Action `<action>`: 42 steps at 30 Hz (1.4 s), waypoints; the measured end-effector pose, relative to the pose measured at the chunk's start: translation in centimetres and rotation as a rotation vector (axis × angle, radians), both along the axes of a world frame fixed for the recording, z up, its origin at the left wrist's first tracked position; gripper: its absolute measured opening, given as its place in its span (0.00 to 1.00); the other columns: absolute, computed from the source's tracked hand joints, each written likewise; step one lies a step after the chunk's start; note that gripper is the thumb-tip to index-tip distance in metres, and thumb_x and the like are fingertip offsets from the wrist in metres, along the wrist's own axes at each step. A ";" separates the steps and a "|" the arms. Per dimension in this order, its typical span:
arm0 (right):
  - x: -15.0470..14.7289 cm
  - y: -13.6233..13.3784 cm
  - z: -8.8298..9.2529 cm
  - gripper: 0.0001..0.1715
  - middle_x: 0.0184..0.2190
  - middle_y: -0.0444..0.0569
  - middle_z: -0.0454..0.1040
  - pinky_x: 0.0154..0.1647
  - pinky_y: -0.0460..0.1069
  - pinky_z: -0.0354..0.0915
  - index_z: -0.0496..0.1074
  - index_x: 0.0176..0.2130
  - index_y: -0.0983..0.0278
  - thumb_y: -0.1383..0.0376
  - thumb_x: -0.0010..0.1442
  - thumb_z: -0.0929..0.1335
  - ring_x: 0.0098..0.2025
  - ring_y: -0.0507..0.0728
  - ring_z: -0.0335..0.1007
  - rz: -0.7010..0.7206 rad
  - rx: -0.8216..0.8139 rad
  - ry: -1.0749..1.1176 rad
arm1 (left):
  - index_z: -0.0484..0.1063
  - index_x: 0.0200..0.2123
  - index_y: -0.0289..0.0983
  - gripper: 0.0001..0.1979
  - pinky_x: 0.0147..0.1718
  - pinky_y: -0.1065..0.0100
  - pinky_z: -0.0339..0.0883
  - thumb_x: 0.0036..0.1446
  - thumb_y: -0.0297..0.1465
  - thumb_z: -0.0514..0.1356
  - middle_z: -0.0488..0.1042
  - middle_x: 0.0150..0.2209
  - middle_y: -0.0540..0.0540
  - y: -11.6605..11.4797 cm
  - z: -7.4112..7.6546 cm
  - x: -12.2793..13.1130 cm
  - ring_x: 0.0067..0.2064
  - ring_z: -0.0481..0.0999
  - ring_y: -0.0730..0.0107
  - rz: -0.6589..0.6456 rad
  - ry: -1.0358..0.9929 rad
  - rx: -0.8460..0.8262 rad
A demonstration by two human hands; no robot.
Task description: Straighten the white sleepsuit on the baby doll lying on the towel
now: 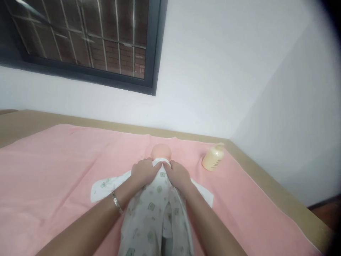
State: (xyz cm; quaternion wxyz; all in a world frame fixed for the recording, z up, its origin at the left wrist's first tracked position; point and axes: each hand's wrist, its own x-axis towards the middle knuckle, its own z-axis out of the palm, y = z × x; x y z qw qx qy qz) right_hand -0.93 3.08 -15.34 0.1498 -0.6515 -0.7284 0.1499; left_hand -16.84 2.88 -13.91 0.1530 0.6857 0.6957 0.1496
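Note:
A baby doll lies on a pink cloth; only its smooth, pale pink head (161, 151) shows. Over the body lies a white long-sleeved baby garment (151, 206) with small green animal prints, its sleeves spread to both sides. My left hand (145, 171), with a bracelet on the wrist, is closed on the garment at the left of the neckline. On the other side of the neckline, my right hand (179, 175) grips the fabric, its thumb near the left thumb. The fingertips are partly hidden under the hands. A split runs down the garment's lower front.
A cream pump bottle (213, 157) stands on the pink cloth (80, 160) to the right of the doll. The cloth covers a wooden surface (295, 209). Behind it rises a white wall (202, 81) with a dark-framed barred window (153, 42).

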 end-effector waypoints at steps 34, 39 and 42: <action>0.1 -0.3 0.3 0.32 0.39 0.56 0.74 0.35 0.49 0.57 0.70 0.40 0.65 0.47 0.66 0.51 0.40 0.59 0.69 0.046 0.051 0.020 | 0.72 0.39 0.40 0.26 0.34 0.64 0.63 0.56 0.53 0.47 0.78 0.38 0.45 -0.5 -0.5 -0.5 0.39 0.76 0.57 -0.060 -0.114 0.102; 0.3 -2.2 2.7 0.32 0.38 0.57 0.74 0.35 0.49 0.56 0.70 0.40 0.67 0.49 0.67 0.51 0.38 0.59 0.69 0.128 0.021 -0.038 | 0.70 0.32 0.39 0.25 0.32 0.63 0.63 0.58 0.53 0.45 0.77 0.33 0.45 -0.3 -0.5 -0.6 0.35 0.75 0.58 -0.099 -0.086 0.089; 0.4 -4.2 4.6 0.29 0.36 0.57 0.74 0.34 0.49 0.56 0.70 0.39 0.66 0.53 0.68 0.50 0.36 0.59 0.69 0.206 0.046 -0.083 | 0.71 0.32 0.39 0.25 0.33 0.63 0.63 0.59 0.51 0.44 0.77 0.34 0.45 -0.4 -0.2 -0.6 0.34 0.75 0.60 -0.110 -0.094 0.067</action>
